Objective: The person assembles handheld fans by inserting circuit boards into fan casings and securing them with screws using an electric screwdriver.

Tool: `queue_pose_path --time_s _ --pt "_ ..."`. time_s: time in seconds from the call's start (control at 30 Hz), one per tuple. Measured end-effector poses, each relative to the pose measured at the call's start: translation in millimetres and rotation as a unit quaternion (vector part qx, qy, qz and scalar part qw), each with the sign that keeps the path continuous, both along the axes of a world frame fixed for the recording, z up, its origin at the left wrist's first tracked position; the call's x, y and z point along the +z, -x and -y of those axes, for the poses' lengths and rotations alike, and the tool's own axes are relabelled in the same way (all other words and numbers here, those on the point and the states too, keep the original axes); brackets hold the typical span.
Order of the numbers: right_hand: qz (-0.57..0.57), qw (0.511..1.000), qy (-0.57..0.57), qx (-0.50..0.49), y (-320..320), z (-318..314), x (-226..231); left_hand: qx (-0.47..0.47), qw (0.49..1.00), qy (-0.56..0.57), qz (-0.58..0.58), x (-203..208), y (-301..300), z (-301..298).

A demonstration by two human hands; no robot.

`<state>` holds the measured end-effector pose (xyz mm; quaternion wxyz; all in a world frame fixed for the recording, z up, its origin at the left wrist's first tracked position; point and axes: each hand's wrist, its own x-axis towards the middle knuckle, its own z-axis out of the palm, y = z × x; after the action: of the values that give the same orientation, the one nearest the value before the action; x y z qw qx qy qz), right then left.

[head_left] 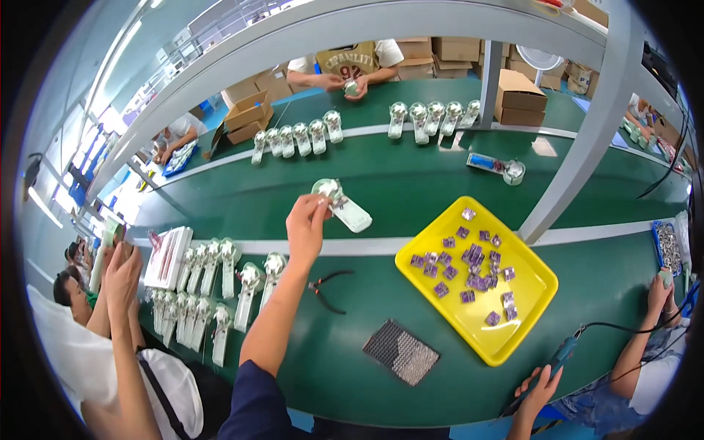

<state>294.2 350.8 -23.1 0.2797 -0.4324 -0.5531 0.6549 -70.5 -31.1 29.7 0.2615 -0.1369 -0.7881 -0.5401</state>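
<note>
My left hand reaches out over the green bench, closed on the round head of a pale green handheld fan housing. The handle end of that housing points down and to the right. At the lower right, my right hand is wrapped round a teal electric screwdriver with a black cable at its upper end. Between my arms lie black-and-red pliers and a dark grid tray partly filled with small silvery pieces. A yellow tray holds several purple circuit boards.
Several similar fan housings stand at left beside a white box; more rows line the far ledge. One unit with a blue battery lies beyond. A grey post rises behind the yellow tray. Co-workers sit left, right and opposite.
</note>
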Motion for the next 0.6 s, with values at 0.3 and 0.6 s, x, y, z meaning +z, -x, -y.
queue_pose_path --time_s 0.3,0.6 --pt "0.086 0.996 -0.010 -0.012 2 1 6 -0.102 0.990 -0.099 0.016 -47 270 -48" --pt "0.114 0.988 0.023 -0.106 -4 11 5 -0.050 0.998 -0.006 -0.030 -108 387 -94"
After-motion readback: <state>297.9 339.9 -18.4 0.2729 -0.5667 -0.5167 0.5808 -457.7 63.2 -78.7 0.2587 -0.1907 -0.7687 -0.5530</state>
